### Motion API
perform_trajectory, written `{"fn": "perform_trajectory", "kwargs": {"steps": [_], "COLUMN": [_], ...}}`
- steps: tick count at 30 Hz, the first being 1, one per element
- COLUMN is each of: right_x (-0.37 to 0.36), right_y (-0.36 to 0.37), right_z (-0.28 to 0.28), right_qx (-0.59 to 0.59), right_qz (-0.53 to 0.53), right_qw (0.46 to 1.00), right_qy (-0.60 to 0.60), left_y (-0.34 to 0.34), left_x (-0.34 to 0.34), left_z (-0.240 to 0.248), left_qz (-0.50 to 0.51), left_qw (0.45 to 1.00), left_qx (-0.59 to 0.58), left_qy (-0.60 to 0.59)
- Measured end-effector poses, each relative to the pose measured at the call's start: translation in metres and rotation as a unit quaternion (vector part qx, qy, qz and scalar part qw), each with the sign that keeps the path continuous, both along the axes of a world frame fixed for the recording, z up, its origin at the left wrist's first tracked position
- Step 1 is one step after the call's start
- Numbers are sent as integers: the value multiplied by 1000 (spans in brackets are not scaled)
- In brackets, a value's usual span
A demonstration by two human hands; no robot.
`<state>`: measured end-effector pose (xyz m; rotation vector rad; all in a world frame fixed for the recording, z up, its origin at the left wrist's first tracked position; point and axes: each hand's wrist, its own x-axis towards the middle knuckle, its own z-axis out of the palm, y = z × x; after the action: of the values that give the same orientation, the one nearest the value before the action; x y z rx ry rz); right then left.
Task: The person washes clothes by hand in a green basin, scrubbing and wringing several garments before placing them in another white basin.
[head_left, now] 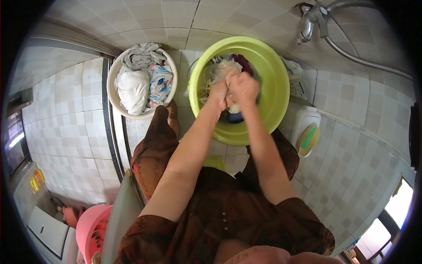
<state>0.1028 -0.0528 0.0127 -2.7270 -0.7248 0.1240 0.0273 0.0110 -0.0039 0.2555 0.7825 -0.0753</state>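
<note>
Both my hands are over a large lime-green tub (271, 83), close together and closed. My left hand (218, 94) grips a bunched pale cloth (225, 68), whitish with a peach tint. Pressed against it, my right hand (245, 88) is closed on the same cloth and a little blurred by motion. Below the hands, a dark maroon cloth (242, 63) and a dark blue cloth (236, 118) lie in the tub. Other pieces there are partly covered by my hands and wrists.
Left of the tub stands a white basin (174, 83) holding white, grey and blue-patterned clothes. A white jug-like container (306, 121) with a yellow-green brush is at the right. A metal tap (306, 31) with a hose juts from the wall. A pink bucket (83, 229) sits lower left.
</note>
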Motion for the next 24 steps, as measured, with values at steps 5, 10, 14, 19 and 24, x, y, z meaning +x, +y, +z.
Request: {"fn": "perform_trajectory", "kwargs": {"steps": [5,10,14,19,24], "right_x": [49,0,39,16,-56], "right_y": [-9,-6,-45,17,-11], "right_z": [-16,-62,-146,-26,56], "right_qx": [-41,-35,-148,169,242], "right_qz": [50,41,196,-185,52], "right_qw": [996,997,969,830,884], "right_qy": [-66,54,-2,499,396], "left_y": [-16,3,4,15,13], "left_x": [-8,-7,-2,-10,-4], "left_z": [-31,-21,-14,-4,-27], "left_qz": [49,84,67,89,173], "left_qw": [995,968,977,988,972], "left_qx": [83,150,75,8,-148], "left_qy": [37,185,190,130,-49]}}
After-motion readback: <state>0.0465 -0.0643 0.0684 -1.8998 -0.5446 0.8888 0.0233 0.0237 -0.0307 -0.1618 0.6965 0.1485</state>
